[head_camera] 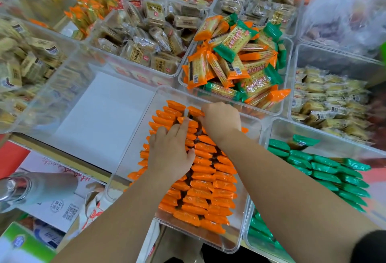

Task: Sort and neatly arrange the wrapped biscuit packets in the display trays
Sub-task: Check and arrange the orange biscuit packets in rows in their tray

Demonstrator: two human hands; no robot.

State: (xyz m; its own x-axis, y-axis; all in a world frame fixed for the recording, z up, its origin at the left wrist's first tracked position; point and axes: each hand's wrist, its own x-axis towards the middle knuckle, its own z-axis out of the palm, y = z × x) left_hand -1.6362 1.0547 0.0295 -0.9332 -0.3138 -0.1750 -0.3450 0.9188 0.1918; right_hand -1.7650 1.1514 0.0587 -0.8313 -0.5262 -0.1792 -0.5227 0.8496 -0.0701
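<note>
Orange packets (196, 70): showing barcodes and red lettering, unreadable.
Tan packets (155, 13): carrying dark characters, too blurred.
Cardboard box (45, 215): showing QR code, round stamp, illegible.

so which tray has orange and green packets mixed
The clear plastic tray behind the tray of neat orange rows: its packets lie jumbled in both colours. The near trays hold one colour each.

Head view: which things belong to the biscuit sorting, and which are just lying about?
Job: orange-wrapped biscuit packets in rows in the near clear plastic tray; left hand pressing on them; right hand at the rows' far end; mixed orange and green packets heaped behind; green-wrapped packets in rows alongside.
Lying about: shiny metal bottle; white printed cardboard box; green-and-white carton.
</note>
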